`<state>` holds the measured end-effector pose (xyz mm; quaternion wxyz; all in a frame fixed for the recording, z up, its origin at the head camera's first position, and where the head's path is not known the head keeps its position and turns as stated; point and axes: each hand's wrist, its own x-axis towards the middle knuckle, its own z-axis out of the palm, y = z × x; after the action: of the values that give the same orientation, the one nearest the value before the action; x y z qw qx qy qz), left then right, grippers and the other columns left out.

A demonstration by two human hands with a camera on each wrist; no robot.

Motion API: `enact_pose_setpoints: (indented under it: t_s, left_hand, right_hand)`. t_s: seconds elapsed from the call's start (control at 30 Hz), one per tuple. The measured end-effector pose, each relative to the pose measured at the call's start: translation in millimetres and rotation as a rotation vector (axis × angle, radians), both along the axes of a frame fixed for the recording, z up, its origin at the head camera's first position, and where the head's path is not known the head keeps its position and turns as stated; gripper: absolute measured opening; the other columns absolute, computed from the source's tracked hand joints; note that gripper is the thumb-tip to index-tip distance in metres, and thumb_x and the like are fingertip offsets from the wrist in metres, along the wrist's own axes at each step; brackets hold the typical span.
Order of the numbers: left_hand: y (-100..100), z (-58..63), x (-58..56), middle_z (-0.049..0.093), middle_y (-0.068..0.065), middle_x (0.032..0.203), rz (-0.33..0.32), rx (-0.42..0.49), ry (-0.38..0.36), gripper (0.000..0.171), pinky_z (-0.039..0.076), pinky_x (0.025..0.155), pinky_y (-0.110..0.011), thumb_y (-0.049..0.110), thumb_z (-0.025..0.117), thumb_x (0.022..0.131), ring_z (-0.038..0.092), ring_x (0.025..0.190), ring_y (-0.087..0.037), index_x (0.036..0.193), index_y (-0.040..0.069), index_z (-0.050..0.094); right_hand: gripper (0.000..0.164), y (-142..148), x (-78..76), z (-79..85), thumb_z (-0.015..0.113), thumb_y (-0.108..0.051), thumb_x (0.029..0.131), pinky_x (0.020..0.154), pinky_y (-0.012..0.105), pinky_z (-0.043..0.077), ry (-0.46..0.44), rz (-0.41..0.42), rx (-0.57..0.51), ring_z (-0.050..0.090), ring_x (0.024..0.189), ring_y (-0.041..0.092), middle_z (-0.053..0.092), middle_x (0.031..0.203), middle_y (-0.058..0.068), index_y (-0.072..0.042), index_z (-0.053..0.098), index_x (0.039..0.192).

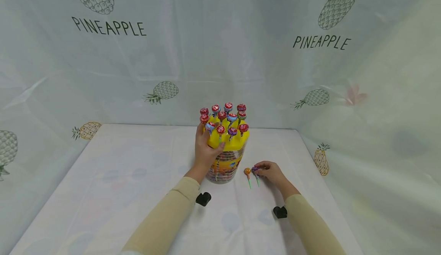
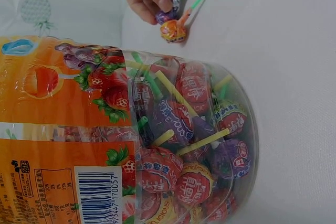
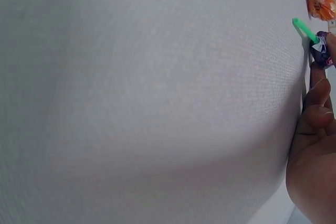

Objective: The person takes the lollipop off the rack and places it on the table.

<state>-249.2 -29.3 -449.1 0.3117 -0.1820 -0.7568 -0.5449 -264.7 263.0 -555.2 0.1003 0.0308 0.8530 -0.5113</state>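
A clear candy jar (image 1: 225,166) full of wrapped lollipops stands on the table under a yellow lid (image 1: 236,144). Several red, blue and purple lollipops (image 1: 221,129) stick up from that lid. My left hand (image 1: 204,153) grips the lid's near left side, thumb in front. To the right of the jar, my right hand (image 1: 273,172) pinches the head of a purple lollipop (image 3: 319,50) between thumb and finger, low over the tabletop. Its green stick points toward me. Beside it lies an orange lollipop (image 2: 173,31), also with a green stick.
A pale cloth (image 1: 138,193) covers the table. Behind and at the sides hangs a curtain (image 1: 220,56) printed with pineapples. Black heart-shaped pieces show by each wrist, one at the left sleeve (image 1: 158,216) and one at the right sleeve (image 1: 311,224).
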Motion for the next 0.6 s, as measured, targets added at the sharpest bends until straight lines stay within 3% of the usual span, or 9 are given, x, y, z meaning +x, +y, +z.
enact_pose_setpoints:
  t_s: [0.37,0.6]
  left_hand:
    - [0.5,0.4,0.5,0.029,-0.009,0.15,-0.004,0.0,0.0,0.061,0.044,0.102,-0.039,0.047,0.064,0.084,0.033,0.135,-0.025,0.138,0.02,0.053]
    - [1.3,0.6,-0.7,0.031,-0.012,0.148,0.005,0.004,0.015,0.064,0.045,0.102,-0.041,0.055,0.061,0.085,0.034,0.133,-0.027,0.136,0.018,0.054]
  right_hand:
    - [0.026,0.5,1.6,1.6,0.076,-0.011,0.085,0.063,0.029,0.043,-0.007,-0.024,-0.014,0.051,0.078,0.019,0.068,0.103,0.003,-0.006,0.071,0.109]
    - [0.031,-0.6,3.8,23.4,0.073,-0.017,0.088,0.069,0.032,0.047,0.025,-0.026,0.016,0.056,0.085,0.021,0.066,0.113,0.005,-0.008,0.069,0.117]
